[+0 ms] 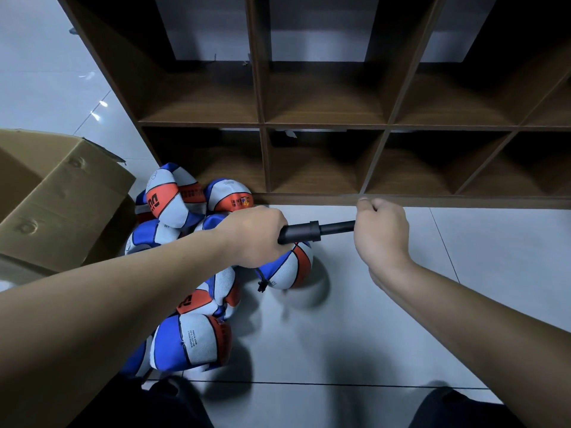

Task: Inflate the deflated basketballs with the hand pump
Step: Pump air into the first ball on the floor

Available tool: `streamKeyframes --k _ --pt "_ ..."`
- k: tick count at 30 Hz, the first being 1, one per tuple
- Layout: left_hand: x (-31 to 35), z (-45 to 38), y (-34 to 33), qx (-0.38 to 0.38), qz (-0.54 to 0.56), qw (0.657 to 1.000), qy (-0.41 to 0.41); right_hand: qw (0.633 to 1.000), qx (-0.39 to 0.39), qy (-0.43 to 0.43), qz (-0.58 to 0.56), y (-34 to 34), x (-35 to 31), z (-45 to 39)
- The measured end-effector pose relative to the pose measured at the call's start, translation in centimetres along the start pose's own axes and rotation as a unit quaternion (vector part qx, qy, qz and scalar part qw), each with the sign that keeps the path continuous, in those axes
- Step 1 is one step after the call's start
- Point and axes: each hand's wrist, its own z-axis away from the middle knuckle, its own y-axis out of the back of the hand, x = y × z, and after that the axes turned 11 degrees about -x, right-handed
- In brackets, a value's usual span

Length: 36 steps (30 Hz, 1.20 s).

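Observation:
A black hand pump (304, 233) lies level between my hands above the floor. My left hand (256, 236) grips its barrel. My right hand (381, 233) is curled round the handle end, with the thin rod partly drawn out. A short black hose hangs from under my left hand to a blue, white and orange basketball (289, 267) just below the pump. Several crumpled, deflated basketballs (185, 341) of the same colours are piled on the floor to the left, partly hidden by my left forearm.
A brown wooden cubby shelf (309, 199) with bare compartments stands right ahead. An open cardboard box (61, 205) sits at the left. Pale floor tiles (355, 319) stretch to the right of the balls. My dark-clothed knees show at the bottom edge.

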Motion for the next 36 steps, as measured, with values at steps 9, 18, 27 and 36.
streamKeyframes --k 9,18,27,36 --pt "0.9 -0.1 -0.2 0.004 0.029 0.999 -0.027 0.995 -0.023 0.078 0.057 -1.2 -0.7 1.8" --pt "1.1 -0.4 -0.6 -0.003 0.0 0.999 -0.043 0.994 -0.067 0.064 0.063 -2.3 0.0 2.5" --pt "0.9 -0.2 0.2 0.004 0.016 0.999 -0.044 0.991 -0.118 0.031 0.056 -0.7 -0.6 0.5" --pt "-0.9 0.0 0.4 -0.025 0.024 0.999 -0.003 0.995 -0.041 -0.086 -0.026 4.7 0.0 -2.9"
